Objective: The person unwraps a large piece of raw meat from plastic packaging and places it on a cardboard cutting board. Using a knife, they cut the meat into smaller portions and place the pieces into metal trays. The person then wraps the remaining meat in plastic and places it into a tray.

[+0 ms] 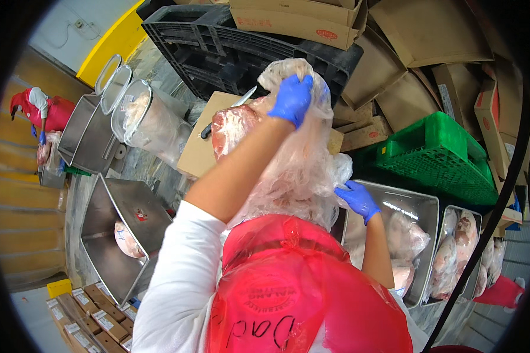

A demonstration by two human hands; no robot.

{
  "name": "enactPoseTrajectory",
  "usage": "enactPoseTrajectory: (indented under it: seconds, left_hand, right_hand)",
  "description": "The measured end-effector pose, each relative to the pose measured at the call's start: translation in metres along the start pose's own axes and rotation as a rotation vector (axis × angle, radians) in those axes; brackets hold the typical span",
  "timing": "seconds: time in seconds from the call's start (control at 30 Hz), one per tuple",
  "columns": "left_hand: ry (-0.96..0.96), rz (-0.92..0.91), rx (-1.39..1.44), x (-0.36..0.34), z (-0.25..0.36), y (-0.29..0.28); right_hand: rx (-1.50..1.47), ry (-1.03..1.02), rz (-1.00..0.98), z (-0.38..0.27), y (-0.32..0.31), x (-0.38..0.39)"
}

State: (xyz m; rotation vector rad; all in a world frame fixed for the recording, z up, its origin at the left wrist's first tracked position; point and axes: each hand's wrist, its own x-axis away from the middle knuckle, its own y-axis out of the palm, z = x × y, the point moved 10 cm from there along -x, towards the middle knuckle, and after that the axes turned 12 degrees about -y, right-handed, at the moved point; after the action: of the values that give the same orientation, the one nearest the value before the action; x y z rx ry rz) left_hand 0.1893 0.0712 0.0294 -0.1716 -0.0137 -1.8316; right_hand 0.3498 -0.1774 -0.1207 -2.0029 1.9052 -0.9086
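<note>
A large clear plastic bag [303,159] hangs crumpled in front of me, over my red apron. My left hand [292,101], in a blue glove, is closed on its upper part. Lower and to the right, my right hand [359,200], also gloved in blue, pinches the bag's side. Beside the bag, a raw piece of red meat with white fat [234,126] lies on a tan board [197,154]. A black handle [206,130] shows at the meat's left side, and a metal blade [245,96] above it; the meat hides whatever lies between.
Metal bins [433,203] with bagged meat stand at right, near a green pallet [436,154]. A black pallet [218,44] and cardboard boxes [294,20] lie ahead. At left are a metal bin [115,267], a clear bag-lined container [153,120] and another person in red [59,115].
</note>
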Motion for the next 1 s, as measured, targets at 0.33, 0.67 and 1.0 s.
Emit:
enactPoseTrajectory:
  seconds: [0.33, 0.67, 1.0]
  left_hand:
    - [0.257, -0.456, -1.446, -0.003, 0.001, -0.086]
    - [0.691, -0.223, -0.811, -0.012, -0.058, -0.039]
    - [0.298, -0.076, -0.419, 0.01, -0.071, -0.057]
  right_hand:
    - [0.125, 0.079, -0.086, -0.004, 0.004, -0.009]
    - [0.241, 0.315, 0.012, -0.038, -0.003, -0.005]
    - [0.035, 0.449, 0.173, -0.028, 0.021, 0.018]
